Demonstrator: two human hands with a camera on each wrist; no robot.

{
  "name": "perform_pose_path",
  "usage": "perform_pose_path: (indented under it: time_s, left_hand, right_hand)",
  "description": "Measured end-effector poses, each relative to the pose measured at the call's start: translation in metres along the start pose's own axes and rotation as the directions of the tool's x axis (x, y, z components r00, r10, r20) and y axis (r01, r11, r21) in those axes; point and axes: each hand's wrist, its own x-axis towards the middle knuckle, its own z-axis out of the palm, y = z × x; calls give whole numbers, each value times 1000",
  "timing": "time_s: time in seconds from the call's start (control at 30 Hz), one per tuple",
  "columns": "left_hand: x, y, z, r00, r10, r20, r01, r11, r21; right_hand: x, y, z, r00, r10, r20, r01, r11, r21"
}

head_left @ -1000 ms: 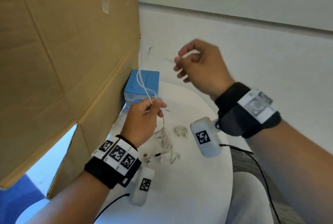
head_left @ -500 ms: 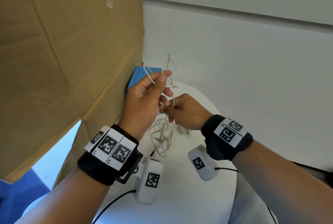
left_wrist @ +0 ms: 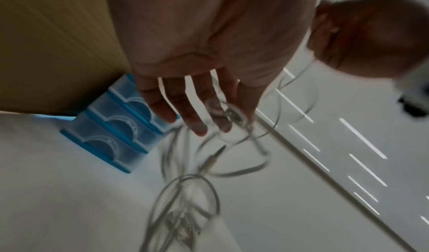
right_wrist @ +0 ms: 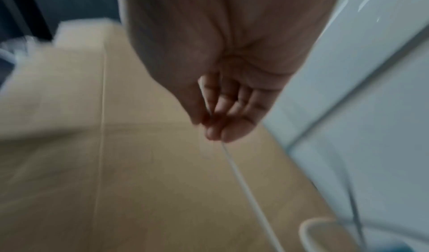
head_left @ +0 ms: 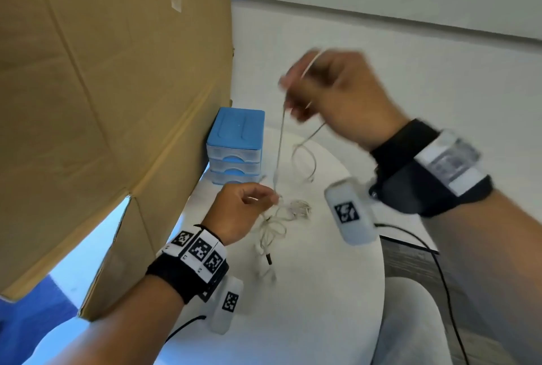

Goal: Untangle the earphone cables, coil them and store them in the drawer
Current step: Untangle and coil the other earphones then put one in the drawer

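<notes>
A white earphone cable (head_left: pixel 280 147) runs taut between my two hands. My right hand (head_left: pixel 296 86) is raised above the table and pinches its upper part; a loose loop (head_left: pixel 305 153) hangs below it. My left hand (head_left: pixel 271 199) pinches the cable low, just above the tangle (head_left: pixel 281 218) lying on the white table (head_left: pixel 322 291). In the left wrist view the left hand (left_wrist: pixel 234 116) holds the cable, with the tangle (left_wrist: pixel 185 201) and a jack plug (left_wrist: pixel 212 157) below. The right wrist view shows my right hand (right_wrist: pixel 213 125) pinching the cable (right_wrist: pixel 243 182). A small blue drawer unit (head_left: pixel 234 144) stands behind, drawers closed.
A large cardboard box (head_left: pixel 102 100) stands along the left, touching the drawer unit. A white wall (head_left: pixel 381 42) is behind. The round table's edge (head_left: pixel 379 262) curves at the right, with a white chair (head_left: pixel 410 320) beyond it.
My right hand rose from beside the left hand up and to the right, drawing the cable out. My left hand dropped towards the tangle on the table.
</notes>
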Motion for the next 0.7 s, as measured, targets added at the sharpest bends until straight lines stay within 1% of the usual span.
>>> perform_pose_path:
  time_s: [0.03, 0.07, 0.1, 0.13, 0.17, 0.23, 0.33, 0.4, 0.5, 0.57, 0.6, 0.63, 0.7]
  left_hand:
    - [0, 1, 0, 1000, -7, 2, 7, 1000, -31]
    - [0, 4, -1, 1000, -10, 2, 10, 998, -55]
    - [0, 8, -2, 1000, -7, 3, 8, 998, -69]
    - [1, 10, -3, 1000, -2, 7, 3, 997, -77]
    - [1, 11, -4, 1000, 0, 11, 0, 997, -75]
    - [0, 10, -5, 1000, -14, 3, 14, 998, -56]
    - [-3, 10, -3, 998, -46, -34, 42, 992, -116]
    - [-3, 13, -3, 997, -50, -57, 40, 987, -154]
    - [-1, 13, -5, 995, -57, -76, 41, 980, -193]
    - [0, 14, -6, 994, -63, -87, 44, 977, -206]
    - [1, 14, -7, 994, -62, -92, 41, 976, -213]
    - [1, 15, -7, 994, -62, -95, 40, 974, -224]
    - [0, 17, -7, 993, -65, -99, 39, 967, -252]
  right_hand:
    - [5, -10, -10, 995, -36, -96, 44, 995, 86]
    - [10, -19, -20, 985, -58, -162, 83, 985, 149]
    - [12, -26, -27, 978, -68, -196, 104, 978, 180]
    - [14, -28, -31, 978, -67, -200, 106, 976, 190]
    - [14, -28, -30, 983, -47, -179, 81, 979, 185]
    - [15, -16, -23, 993, 43, -105, -28, 989, 145]
    - [12, 13, -9, 978, 206, -5, -206, 978, 41]
    - [4, 34, -1, 944, 327, 47, -326, 945, -24]
    - [-14, 61, 11, 851, 507, 139, -484, 859, -167]
    - [-24, 75, 17, 795, 580, 181, -522, 804, -285]
    - [-28, 80, 18, 781, 596, 187, -523, 788, -325]
    - [-31, 84, 20, 775, 604, 187, -523, 778, -348]
    - [-34, 86, 23, 782, 596, 182, -511, 780, -361]
